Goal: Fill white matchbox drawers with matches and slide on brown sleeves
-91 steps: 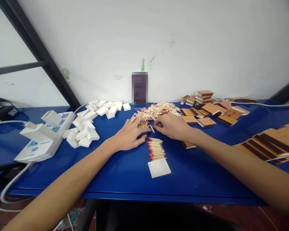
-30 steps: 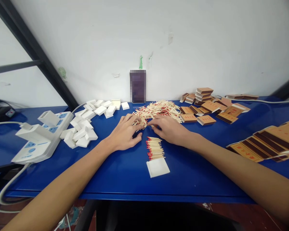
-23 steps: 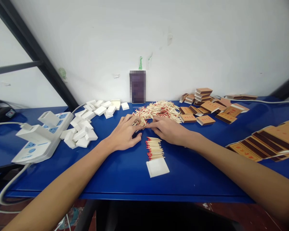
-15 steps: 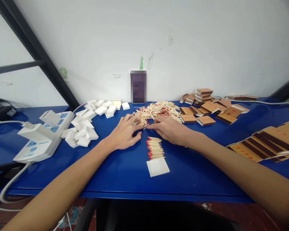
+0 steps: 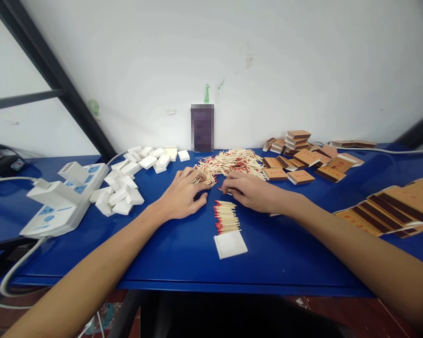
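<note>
A loose heap of red-tipped matches (image 5: 232, 162) lies at the middle back of the blue table (image 5: 176, 253). My left hand (image 5: 183, 195) rests palm down at the heap's near left edge, fingers spread over a few matches. My right hand (image 5: 248, 190) is just right of it, fingers curled and pinching a match off the heap. Below the hands a neat row of aligned matches (image 5: 226, 217) lies on the table, red tips to the left. A white inner tray (image 5: 230, 244) sits right below that row.
White inner trays (image 5: 127, 180) are piled at the left, beside a white power strip (image 5: 61, 197) with cables. Brown matchbox sleeves (image 5: 303, 159) are stacked at the right back, flattened sleeves (image 5: 391, 209) at the far right. A dark box (image 5: 202, 127) stands against the wall.
My right hand has drawn back slightly from the heap toward me with its fingers curling in on a match. My left hand has stayed almost still.
</note>
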{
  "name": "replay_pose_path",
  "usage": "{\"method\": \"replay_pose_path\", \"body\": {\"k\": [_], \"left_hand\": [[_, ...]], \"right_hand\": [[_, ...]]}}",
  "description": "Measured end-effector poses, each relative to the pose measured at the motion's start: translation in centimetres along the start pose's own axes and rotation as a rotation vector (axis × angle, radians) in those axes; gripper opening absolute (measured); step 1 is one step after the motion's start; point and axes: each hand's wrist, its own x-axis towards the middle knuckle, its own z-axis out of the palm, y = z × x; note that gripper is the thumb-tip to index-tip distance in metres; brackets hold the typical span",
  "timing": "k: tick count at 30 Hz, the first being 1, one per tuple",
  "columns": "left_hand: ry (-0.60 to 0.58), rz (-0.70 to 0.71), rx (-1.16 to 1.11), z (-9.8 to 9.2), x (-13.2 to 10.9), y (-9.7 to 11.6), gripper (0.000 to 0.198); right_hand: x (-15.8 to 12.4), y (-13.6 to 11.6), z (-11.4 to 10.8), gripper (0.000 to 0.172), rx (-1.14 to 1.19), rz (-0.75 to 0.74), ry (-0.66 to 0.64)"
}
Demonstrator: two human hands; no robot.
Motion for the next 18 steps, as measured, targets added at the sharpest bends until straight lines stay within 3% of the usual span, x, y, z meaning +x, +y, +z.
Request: {"method": "replay_pose_path", "body": {"k": [10,18], "left_hand": [[-0.004,0.023,-0.008,-0.20,0.04,0.12,0.030],[0.013,0.023,-0.024,-0.43,-0.02,0.21,0.027]], "right_hand": [[-0.08,-0.27,0.27,0.017,0.065,0.001,0.089],[-0.21,-0.90,-0.37,0.017,0.124,0.050,0.077]]}}
